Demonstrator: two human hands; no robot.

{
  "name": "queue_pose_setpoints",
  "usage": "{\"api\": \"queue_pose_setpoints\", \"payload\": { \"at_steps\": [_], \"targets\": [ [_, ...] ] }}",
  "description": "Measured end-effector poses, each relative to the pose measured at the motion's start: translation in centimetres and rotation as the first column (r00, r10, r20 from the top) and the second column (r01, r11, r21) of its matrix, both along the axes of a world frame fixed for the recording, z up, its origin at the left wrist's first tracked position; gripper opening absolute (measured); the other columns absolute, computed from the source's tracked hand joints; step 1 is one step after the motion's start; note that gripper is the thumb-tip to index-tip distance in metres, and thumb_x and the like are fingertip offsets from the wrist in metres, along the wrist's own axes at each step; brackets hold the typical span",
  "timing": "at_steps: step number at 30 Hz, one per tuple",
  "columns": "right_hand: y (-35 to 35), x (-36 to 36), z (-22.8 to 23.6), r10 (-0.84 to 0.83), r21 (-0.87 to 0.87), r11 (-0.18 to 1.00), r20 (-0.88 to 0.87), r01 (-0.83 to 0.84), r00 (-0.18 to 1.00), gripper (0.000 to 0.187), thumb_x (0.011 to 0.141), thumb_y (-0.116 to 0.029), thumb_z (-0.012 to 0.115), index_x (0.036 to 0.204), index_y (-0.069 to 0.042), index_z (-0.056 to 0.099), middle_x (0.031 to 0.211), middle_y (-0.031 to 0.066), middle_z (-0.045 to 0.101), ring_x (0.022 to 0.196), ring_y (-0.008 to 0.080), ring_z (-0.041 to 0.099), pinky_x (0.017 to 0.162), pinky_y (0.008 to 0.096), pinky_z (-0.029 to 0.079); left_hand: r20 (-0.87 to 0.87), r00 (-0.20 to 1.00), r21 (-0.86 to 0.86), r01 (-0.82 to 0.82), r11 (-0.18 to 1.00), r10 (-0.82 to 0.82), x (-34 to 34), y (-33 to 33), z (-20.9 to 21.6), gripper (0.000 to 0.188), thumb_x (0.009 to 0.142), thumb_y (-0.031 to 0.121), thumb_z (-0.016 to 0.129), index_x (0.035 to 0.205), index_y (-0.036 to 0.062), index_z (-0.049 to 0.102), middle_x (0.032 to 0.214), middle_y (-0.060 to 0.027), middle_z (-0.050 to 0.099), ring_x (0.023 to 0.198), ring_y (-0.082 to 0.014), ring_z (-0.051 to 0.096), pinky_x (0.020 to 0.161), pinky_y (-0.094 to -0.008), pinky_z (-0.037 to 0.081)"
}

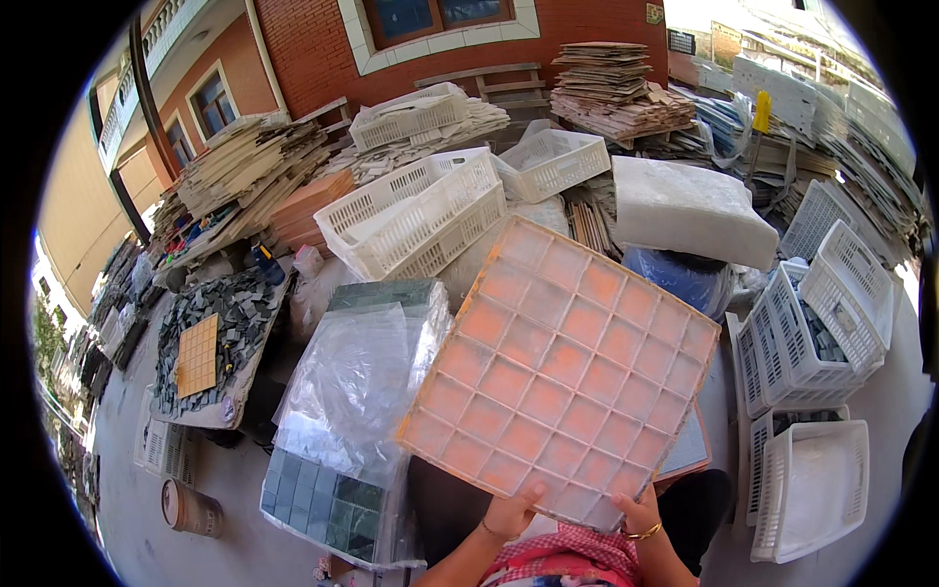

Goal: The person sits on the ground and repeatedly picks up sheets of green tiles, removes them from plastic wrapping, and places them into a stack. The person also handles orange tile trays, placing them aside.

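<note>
Both my hands hold a square grid tray (562,367) by its near edge, tilted up in front of me. Its raised ribs divide it into many square cells, orange with a whitish, dusty film; no tiles sit in them. My left hand (513,512) grips the near edge, thumb on top. Farther right along that edge, my right hand (640,515) holds on in the same way, a bracelet at its wrist. The fingers beneath the tray are hidden. To the left, dark green square tiles (323,494) lie in rows, partly under clear plastic film (352,367).
A yellow grid tray (197,357) rests on a heap of dark tile chips (235,308) at left. A bucket (191,509) stands on the floor. White crates (411,210) are ahead; more crates (817,489) stand at right. A white foam block (690,210) lies beyond my tray.
</note>
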State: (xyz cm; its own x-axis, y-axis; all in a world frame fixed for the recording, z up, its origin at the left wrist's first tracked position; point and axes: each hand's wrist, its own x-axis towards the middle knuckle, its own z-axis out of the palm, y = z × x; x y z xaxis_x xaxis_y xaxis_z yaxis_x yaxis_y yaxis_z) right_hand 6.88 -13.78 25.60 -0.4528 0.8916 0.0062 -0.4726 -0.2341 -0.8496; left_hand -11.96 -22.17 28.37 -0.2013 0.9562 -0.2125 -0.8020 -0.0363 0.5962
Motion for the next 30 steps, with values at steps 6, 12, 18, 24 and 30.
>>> {"api": "queue_pose_setpoints", "payload": {
  "at_steps": [6, 12, 18, 24, 30],
  "targets": [
    [-0.2, 0.5, 0.4, 0.067, 0.081, 0.994, 0.069, -0.073, 0.995, 0.061, 0.064, -0.007, 0.066, 0.117, 0.0, 0.036, 0.105, 0.0072, 0.05, 0.097, 0.0185, 0.048, 0.084, 0.0333, 0.038, -0.11, 0.992, -0.029, 0.057, 0.998, -0.06, -0.4, -0.5, -2.1, 0.04, 0.078, 0.002, 0.055, 0.115, 0.01, 0.042, 0.108, -0.0065, 0.05, 0.101, -0.0201, 0.047, 0.087, -0.037, 0.039],
    [-0.6, 0.6, -0.1, 0.062, 0.062, 0.996, 0.127, -0.07, 0.99, 0.067, 0.062, -0.018, 0.069, 0.117, -0.001, 0.035, 0.109, 0.0074, 0.048, 0.1, 0.0192, 0.046, 0.084, 0.0338, 0.037, -0.112, 0.993, 0.011, 0.049, 0.999, -0.047, 0.0, -0.6, -0.8, 0.039, 0.078, 0.006, 0.057, 0.114, 0.0049, 0.043, 0.108, -0.006, 0.05, 0.1, -0.0168, 0.047, 0.086, -0.031, 0.039],
    [-0.2, 1.0, -1.4, 0.109, 0.119, 0.986, 0.092, -0.12, 0.99, 0.071, 0.062, -0.004, 0.064, 0.123, -0.003, 0.029, 0.11, 0.0091, 0.048, 0.102, 0.022, 0.047, 0.087, 0.0367, 0.036, -0.118, 0.993, 0.033, 0.029, 0.999, -0.025, 0.0, -1.1, -0.8, 0.038, 0.078, 0.008, 0.058, 0.113, 0.0016, 0.043, 0.108, -0.0058, 0.05, 0.099, -0.0162, 0.047, 0.086, -0.029, 0.038],
    [-0.4, 0.9, -2.1, 0.176, 0.081, 0.98, 0.07, -0.181, 0.982, 0.071, 0.06, 0.001, 0.064, 0.122, -0.003, 0.03, 0.111, 0.0097, 0.048, 0.102, 0.0225, 0.047, 0.087, 0.037, 0.038, -0.2, 0.98, 0.042, 0.021, 0.999, -0.012, -0.4, -1.8, -0.6, 0.03, 0.08, 0.008, 0.056, 0.108, -0.0001, 0.048, 0.103, -0.0053, 0.053, 0.096, -0.0143, 0.049, 0.083, -0.0273, 0.039],
    [-0.9, 0.7, -0.3, 0.175, 0.034, 0.984, 0.048, -0.177, 0.983, 0.064, 0.061, 0.002, 0.065, 0.118, -0.002, 0.036, 0.108, 0.0089, 0.05, 0.101, 0.0208, 0.048, 0.086, 0.0351, 0.039, -0.181, 0.981, -0.002, 0.07, 0.998, -0.069, -0.9, -1.6, -1.8, 0.038, 0.077, 0.001, 0.055, 0.113, 0.006, 0.043, 0.107, -0.0071, 0.05, 0.1, -0.0198, 0.048, 0.084, -0.0364, 0.04]
  ]
}}
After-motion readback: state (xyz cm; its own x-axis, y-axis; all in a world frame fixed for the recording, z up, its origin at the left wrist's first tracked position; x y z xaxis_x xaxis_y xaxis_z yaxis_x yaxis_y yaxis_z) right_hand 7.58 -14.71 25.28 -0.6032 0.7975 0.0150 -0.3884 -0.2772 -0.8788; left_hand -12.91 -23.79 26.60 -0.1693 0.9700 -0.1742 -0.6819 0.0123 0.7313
